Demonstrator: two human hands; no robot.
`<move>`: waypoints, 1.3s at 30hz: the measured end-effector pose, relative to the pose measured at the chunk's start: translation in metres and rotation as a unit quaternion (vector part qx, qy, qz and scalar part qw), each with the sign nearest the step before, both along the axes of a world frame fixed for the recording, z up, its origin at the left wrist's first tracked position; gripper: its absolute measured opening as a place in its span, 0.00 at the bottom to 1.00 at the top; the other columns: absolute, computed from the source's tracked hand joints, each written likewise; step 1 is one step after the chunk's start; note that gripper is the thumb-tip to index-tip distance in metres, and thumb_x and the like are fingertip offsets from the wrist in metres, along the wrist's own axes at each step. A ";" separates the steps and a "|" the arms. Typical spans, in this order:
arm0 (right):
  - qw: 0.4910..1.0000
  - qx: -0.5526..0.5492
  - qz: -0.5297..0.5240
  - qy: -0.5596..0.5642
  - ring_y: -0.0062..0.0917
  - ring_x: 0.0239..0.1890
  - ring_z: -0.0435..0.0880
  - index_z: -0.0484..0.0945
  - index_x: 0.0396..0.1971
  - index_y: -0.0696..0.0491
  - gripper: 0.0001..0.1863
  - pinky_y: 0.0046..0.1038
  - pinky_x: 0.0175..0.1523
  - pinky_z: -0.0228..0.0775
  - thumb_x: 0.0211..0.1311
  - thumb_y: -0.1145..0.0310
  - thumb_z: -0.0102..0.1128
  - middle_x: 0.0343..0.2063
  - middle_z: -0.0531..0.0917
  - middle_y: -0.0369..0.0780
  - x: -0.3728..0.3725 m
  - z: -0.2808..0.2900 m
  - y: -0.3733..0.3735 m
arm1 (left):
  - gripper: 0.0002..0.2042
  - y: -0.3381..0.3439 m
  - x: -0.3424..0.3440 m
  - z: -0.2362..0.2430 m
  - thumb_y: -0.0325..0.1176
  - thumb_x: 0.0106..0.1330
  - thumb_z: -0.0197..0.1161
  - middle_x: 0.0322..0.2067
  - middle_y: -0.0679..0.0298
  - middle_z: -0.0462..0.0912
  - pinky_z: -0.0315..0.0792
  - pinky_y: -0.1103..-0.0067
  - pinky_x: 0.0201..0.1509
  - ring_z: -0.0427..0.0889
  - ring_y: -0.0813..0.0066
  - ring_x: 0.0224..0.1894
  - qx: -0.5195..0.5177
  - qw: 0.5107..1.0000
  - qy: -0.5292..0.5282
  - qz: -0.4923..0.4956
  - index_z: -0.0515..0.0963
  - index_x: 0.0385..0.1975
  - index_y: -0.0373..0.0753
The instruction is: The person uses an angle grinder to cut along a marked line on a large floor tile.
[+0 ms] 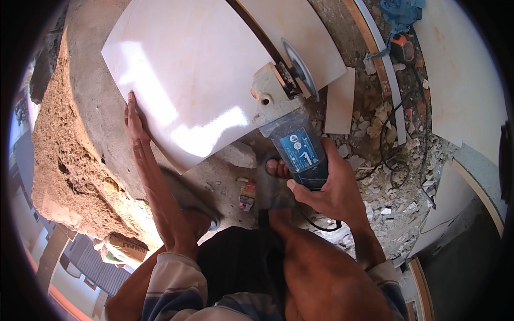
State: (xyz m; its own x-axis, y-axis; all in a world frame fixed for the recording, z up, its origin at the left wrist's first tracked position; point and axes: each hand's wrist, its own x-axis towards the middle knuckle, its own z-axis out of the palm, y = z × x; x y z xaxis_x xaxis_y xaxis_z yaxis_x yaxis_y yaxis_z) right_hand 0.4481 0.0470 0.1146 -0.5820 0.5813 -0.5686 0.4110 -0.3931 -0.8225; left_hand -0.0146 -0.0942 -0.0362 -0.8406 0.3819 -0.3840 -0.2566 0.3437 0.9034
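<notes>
My right hand (334, 187) is wrapped round the rear body of a blue and grey angle grinder (292, 142). Its round metal disc (300, 69) stands edge-on at the far end, beside the right edge of a large glossy white tile (193, 69). Whether the disc touches the tile I cannot tell. At the tile's left edge rests my left hand (136, 120), fingers stretched along the rim. A dark gap separates this tile from another pale tile piece (305, 37) to its right.
A narrow tile offcut (340, 104) and broken rubble (364, 131) lie to the right. The black cord (383, 144) loops through the debris near an orange and black tool (402, 48). My bare foot (277, 168) is close below the grinder. A rough sand-coloured mound (64, 160) rises at left.
</notes>
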 end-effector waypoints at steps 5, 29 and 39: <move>0.998 0.023 0.048 -0.038 0.35 0.43 0.92 0.69 0.60 0.60 0.34 0.35 0.45 0.85 0.59 0.63 0.77 0.42 0.88 0.49 -0.011 -0.006 0.009 | 0.34 0.004 0.007 0.007 0.55 0.83 0.52 0.76 0.49 0.68 0.72 0.61 0.77 0.71 0.56 0.75 -0.045 0.998 0.030 -0.012 0.66 0.77 0.34; 0.998 0.007 0.052 -0.036 0.34 0.43 0.94 0.70 0.56 0.57 0.30 0.35 0.51 0.85 0.58 0.65 0.77 0.40 0.92 0.44 -0.025 -0.016 0.009 | 0.31 0.003 0.008 0.004 0.49 0.83 0.56 0.71 0.47 0.74 0.83 0.68 0.67 0.82 0.60 0.66 -0.030 0.999 0.045 -0.003 0.68 0.74 0.29; 0.998 0.017 0.053 -0.023 0.35 0.44 0.94 0.71 0.57 0.59 0.30 0.35 0.53 0.85 0.59 0.68 0.76 0.42 0.91 0.47 -0.016 -0.014 0.006 | 0.28 -0.004 -0.003 -0.004 0.47 0.81 0.60 0.65 0.51 0.81 0.85 0.69 0.63 0.85 0.64 0.62 -0.018 0.999 0.048 0.004 0.74 0.71 0.32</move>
